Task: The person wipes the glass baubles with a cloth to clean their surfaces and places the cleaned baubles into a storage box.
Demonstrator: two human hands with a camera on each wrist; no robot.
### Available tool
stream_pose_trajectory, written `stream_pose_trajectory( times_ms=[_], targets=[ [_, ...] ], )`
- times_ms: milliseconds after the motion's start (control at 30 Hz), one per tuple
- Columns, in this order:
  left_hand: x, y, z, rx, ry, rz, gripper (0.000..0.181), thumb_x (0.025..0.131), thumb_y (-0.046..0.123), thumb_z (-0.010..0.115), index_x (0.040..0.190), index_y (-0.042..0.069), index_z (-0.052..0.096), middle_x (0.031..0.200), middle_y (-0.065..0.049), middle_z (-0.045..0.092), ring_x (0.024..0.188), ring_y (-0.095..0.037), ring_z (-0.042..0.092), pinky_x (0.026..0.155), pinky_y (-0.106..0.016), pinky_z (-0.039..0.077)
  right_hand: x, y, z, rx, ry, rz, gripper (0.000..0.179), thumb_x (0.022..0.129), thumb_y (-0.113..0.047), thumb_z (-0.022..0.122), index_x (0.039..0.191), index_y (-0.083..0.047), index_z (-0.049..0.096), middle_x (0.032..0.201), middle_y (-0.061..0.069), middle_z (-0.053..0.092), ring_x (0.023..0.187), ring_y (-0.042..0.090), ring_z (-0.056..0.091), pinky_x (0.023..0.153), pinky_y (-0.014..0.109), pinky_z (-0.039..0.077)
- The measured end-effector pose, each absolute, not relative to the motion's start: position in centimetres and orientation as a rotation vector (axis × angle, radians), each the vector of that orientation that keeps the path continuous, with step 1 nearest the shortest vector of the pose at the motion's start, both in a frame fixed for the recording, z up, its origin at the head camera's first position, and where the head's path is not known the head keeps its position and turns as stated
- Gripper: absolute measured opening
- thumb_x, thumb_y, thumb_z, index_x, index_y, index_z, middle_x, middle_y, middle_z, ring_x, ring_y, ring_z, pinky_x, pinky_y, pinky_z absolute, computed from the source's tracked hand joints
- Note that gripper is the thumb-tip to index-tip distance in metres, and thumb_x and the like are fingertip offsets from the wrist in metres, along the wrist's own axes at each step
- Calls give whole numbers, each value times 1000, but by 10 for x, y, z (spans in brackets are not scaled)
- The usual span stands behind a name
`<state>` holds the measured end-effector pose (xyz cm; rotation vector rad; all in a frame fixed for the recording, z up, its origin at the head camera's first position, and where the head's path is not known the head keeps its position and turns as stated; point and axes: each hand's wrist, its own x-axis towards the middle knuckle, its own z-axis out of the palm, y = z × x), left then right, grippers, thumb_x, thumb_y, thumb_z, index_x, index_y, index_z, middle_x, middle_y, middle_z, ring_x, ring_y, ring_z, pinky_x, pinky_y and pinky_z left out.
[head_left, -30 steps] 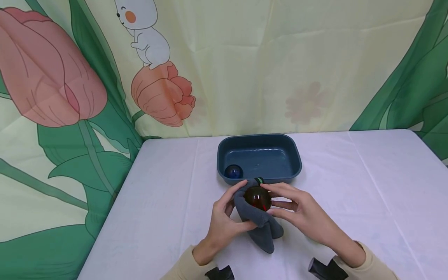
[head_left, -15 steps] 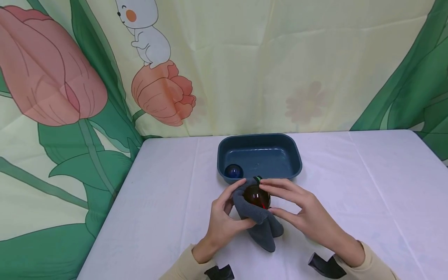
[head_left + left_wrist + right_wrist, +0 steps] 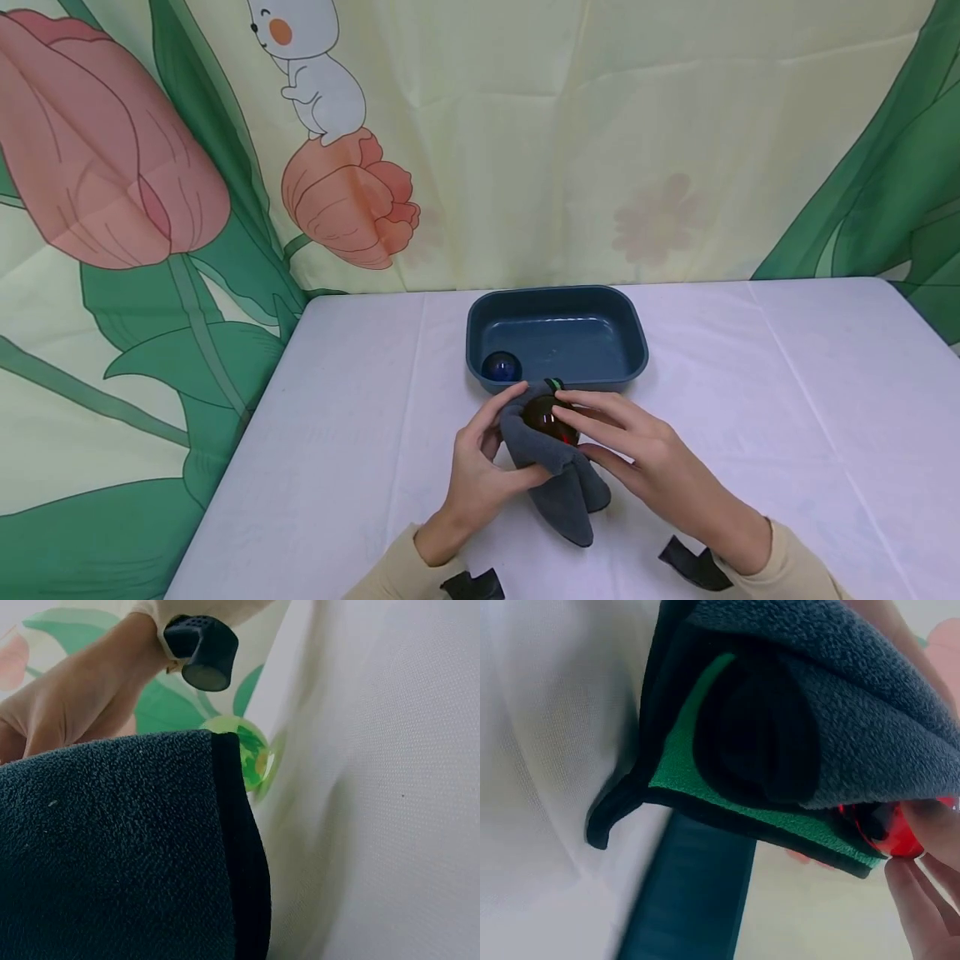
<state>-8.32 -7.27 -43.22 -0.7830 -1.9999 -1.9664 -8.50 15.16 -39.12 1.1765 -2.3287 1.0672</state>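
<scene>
I've got both hands busy just on the near side of the tray. My left hand [image 3: 486,468] grips the soft grey-blue cloth [image 3: 566,504], green on its other face and bound in black, cupping it from the side with the thumb low on the folds. And there's the prize: a dark red, glossy, see-through ball [image 3: 542,417], nestled in that cloth, its upper face bare. My right hand [image 3: 645,446] pinches it from the other side, fingers over the top, thumb underneath at the cloth's edge.

Now, how does it feel from here? I'd judge it smooth, hard and slippery, likely glass or acrylic, perhaps weighty for its bulk, and it could chip if dropped. Best hold: fingertips spread wide across its middle, cloth cradling the underside for friction. The cloth itself is limp and light, so bunch it in the palm. Whether the ball hangs clear of the white-covered worktop [image 3: 750,400], I can't tell. Beyond it, a dark blue shiny ball [image 3: 501,367] sits in the near-left corner of the navy rectangular tray [image 3: 592,333].
</scene>
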Motion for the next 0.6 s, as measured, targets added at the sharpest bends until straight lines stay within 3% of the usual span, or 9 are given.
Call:
stream_pose_trajectory(
  times_ms=[167,300,400,600],
  targets=[
    [-84,-73,-432,-795,-1998,-1978,77,74,-7,81,143,-2,45,130,-22,61,117,-20,63,99,-31,53,-83,150,-390,1104,-2385,1067,52,97,-44,48,137,-13,60,138,6,57,124,18,57,98,11,45],
    [-84,-73,-432,-795,-2001,-1961,78,73,-7,82,143,-4,45,129,-22,61,116,-20,63,99,-31,53,-82,148,-388,1027,-2429,1171,54,87,-18,73,139,-15,58,137,2,58,121,14,60,94,14,50],
    [-83,-73,-431,-786,-2008,-1951,79,73,-8,82,142,-1,47,129,-21,62,115,-20,63,99,-32,53,-81,147,-387,975,-2436,1361,69,76,7,79,138,-13,59,133,4,60,118,11,62,89,23,56],
    [-83,-72,-431,-795,-2003,-1939,79,73,-8,82,143,3,47,130,-21,61,116,-19,63,100,-31,53,-82,146,-386,850,-2464,1695,60,82,4,75,137,-13,59,132,7,61,115,5,63,88,29,58]
  ],
)
